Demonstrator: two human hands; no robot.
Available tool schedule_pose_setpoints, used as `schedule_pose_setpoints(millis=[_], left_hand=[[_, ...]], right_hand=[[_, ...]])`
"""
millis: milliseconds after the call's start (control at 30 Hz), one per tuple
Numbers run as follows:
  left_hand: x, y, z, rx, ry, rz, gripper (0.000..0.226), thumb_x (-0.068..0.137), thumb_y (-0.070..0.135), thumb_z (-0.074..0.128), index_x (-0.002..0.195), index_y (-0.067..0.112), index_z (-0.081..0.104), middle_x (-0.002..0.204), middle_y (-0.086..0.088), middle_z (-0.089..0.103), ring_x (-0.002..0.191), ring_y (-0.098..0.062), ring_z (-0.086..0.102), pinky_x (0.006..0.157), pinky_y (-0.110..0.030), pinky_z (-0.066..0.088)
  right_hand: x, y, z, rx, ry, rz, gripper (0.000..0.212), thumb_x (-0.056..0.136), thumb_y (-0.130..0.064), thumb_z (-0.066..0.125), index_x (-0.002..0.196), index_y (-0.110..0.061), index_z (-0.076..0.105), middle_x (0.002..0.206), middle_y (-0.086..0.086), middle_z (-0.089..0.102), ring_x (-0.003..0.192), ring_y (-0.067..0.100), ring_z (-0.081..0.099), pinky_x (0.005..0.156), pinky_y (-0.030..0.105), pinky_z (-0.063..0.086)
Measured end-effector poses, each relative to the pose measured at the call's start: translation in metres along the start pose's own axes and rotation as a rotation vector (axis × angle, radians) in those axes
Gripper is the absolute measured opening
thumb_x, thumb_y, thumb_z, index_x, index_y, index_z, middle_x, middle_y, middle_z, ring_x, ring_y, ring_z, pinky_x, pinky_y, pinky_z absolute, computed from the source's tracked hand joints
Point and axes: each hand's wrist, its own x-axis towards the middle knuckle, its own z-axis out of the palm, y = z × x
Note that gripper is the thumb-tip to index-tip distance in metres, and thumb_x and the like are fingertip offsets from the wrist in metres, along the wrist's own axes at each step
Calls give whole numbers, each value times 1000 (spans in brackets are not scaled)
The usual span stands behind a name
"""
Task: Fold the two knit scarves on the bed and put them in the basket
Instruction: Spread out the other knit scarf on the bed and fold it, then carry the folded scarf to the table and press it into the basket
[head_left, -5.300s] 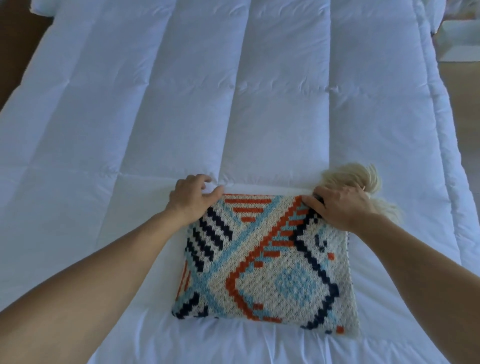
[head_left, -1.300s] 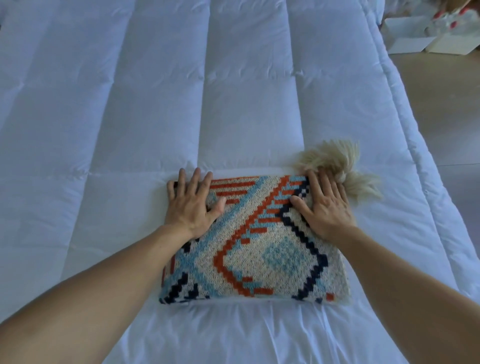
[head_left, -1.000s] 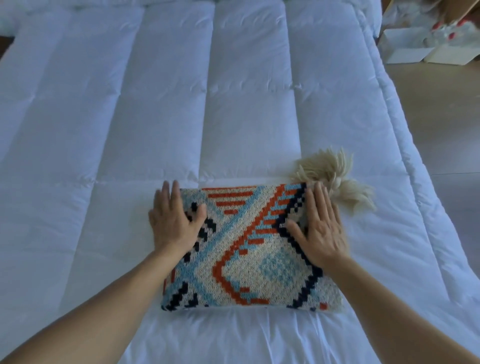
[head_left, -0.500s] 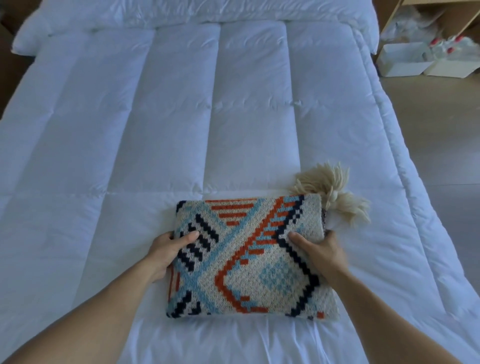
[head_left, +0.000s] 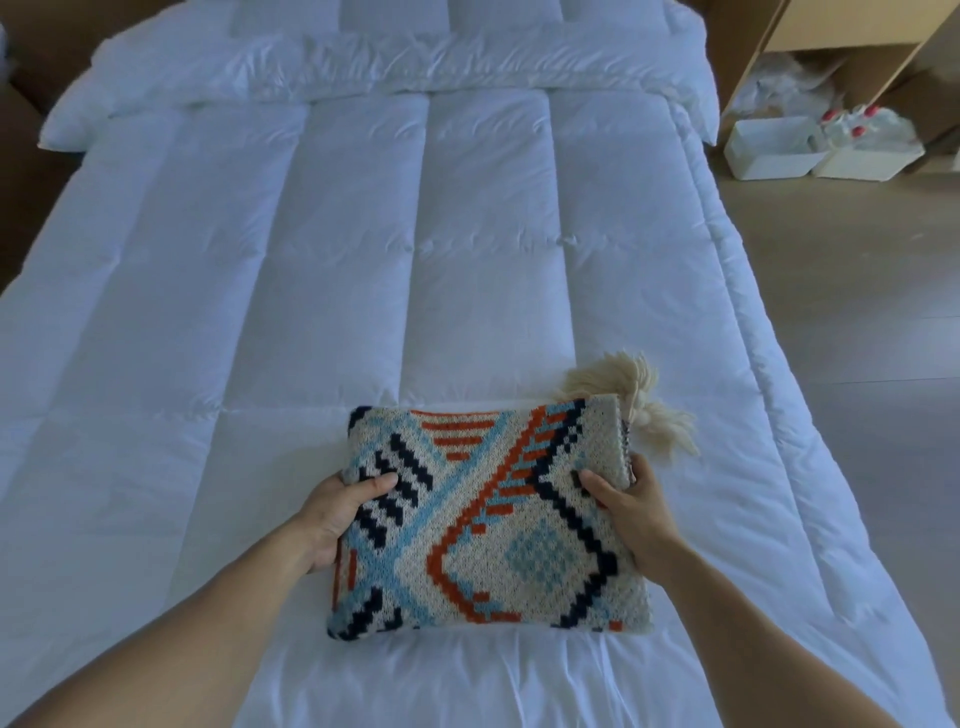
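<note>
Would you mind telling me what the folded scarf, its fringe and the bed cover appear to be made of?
Folded scarf: chunky knit yarn, matte; stitch rows, blocky pattern. Fringe: loose cream yarn strands, probably wool or acrylic. Bed cover: smooth white woven fabric, sheen, puffy stitched panels suggesting padding.

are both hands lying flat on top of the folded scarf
No, the left hand and right hand each grip a side edge of the folded orange, blue and cream knit scarf, thumbs on top.

The left hand (head_left: 335, 517) is being curled round the left edge of the folded scarf (head_left: 488, 525), the right hand (head_left: 634, 512) round its right edge, thumbs on top.
</note>
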Motion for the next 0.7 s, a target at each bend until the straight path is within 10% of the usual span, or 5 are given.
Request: schedule_pose_setpoints(millis=[400, 700], left_hand=[[-117, 91, -3, 162, -105, 169, 38, 83, 16, 74, 116, 2, 63, 97, -20, 74, 84, -35, 72, 72, -44, 58], [-220, 138, 16, 330, -270, 219, 45, 80, 21, 76, 119, 3, 62, 107, -24, 71, 97, -42, 69, 91, -57, 52]], right_hand=[[-135, -79, -14, 54, 161, -173, 48, 86, -21, 73, 125, -23, 45, 93, 4, 68, 59, 11, 71, 43, 25, 53], [-266, -104, -46, 147, 256, -295, 50, 84, -22, 75, 127, -19, 50, 106, 13, 70, 86, 30, 73, 69, 50, 61]])
